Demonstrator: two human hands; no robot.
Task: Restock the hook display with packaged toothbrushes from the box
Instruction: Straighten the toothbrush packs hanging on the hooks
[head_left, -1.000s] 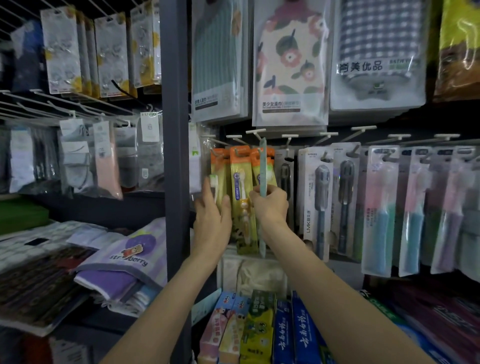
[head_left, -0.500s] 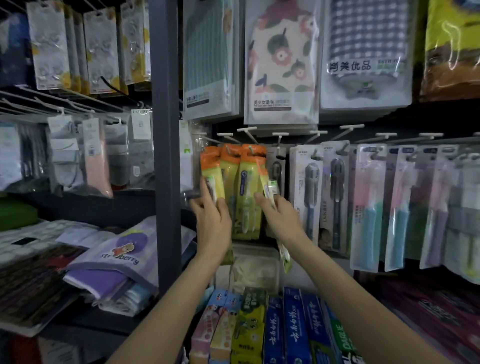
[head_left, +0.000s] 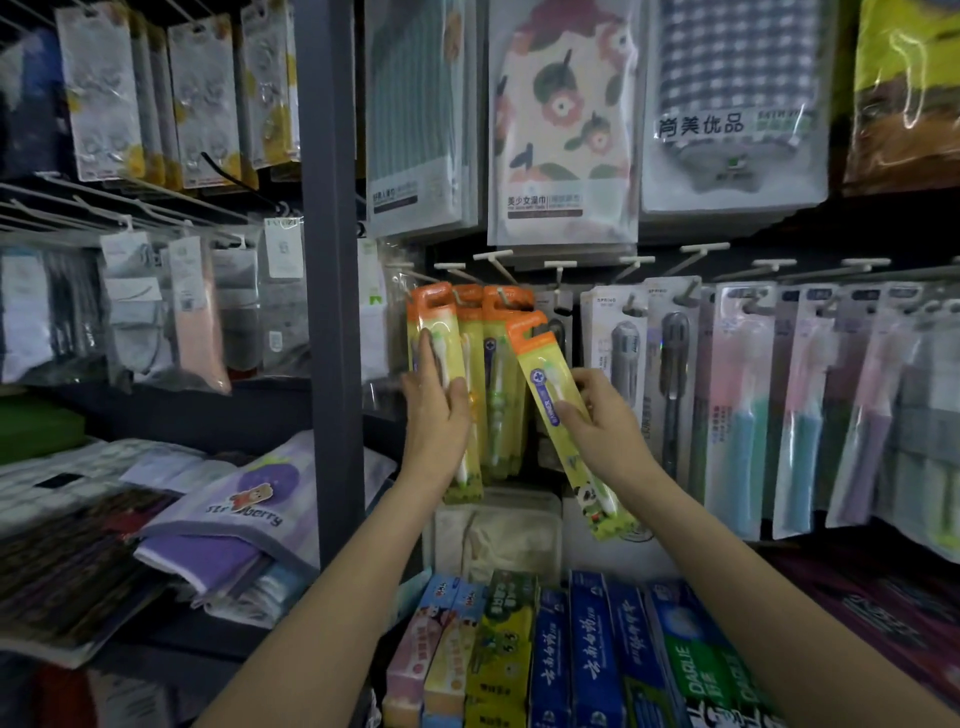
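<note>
Several orange-and-yellow toothbrush packs (head_left: 496, 374) hang on white hooks (head_left: 498, 262) in the middle of the display. My left hand (head_left: 435, 410) lies with straight fingers against the leftmost hanging pack (head_left: 435, 312). My right hand (head_left: 597, 421) pinches another pack of the same kind (head_left: 545, 374), held tilted in front of the hanging ones with its orange top leaning left, off any hook. The box is out of sight.
Grey, pink and teal toothbrush packs (head_left: 737, 405) hang to the right. Towel packs (head_left: 563, 119) hang above. Toothpaste boxes (head_left: 550, 654) stand below my arms. A dark upright post (head_left: 330, 260) divides the display from shelves of folded cloths (head_left: 228, 509) on the left.
My right hand has turned its pack from edge-on to face-on and drawn it down and right, tilted. My left hand stays on the leftmost hanging pack.
</note>
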